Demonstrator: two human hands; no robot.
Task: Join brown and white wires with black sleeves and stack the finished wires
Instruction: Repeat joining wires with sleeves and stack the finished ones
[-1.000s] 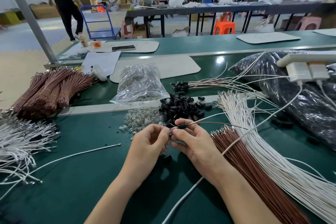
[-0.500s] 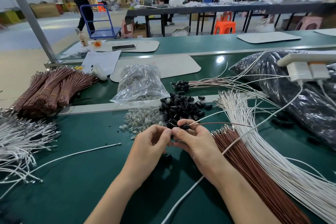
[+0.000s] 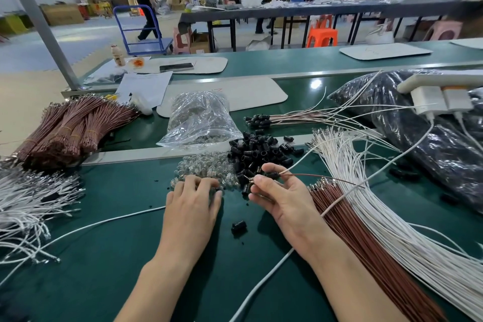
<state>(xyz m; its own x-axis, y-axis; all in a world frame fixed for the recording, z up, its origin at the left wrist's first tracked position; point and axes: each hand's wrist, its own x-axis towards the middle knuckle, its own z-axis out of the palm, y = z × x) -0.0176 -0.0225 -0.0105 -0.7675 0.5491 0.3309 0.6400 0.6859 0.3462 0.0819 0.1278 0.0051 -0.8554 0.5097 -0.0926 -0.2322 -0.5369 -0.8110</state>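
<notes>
My right hand [image 3: 282,198] pinches a black sleeve [image 3: 271,175] with a brown wire [image 3: 326,179] and a white wire [image 3: 295,167] running out of it to the right. My left hand [image 3: 193,206] lies palm down, its fingertips on the heap of small clear parts [image 3: 206,170]. Behind both hands sits the pile of loose black sleeves [image 3: 258,151]. Loose brown wires [image 3: 366,238] and white wires [image 3: 392,201] fan out on the right. Finished sleeved wires [image 3: 287,119] lie stacked further back.
A clear plastic bag [image 3: 201,120] stands behind the clear parts. Bundled brown wires [image 3: 70,131] and a white wire heap [image 3: 28,201] fill the left. A dark bag [image 3: 423,144] and a white charger cable [image 3: 261,287] lie on the right. One stray sleeve [image 3: 239,226] rests between my wrists.
My hands have come apart. The left hand let go of the sleeve joint and moved left onto the clear parts. The right hand keeps the sleeved wires.
</notes>
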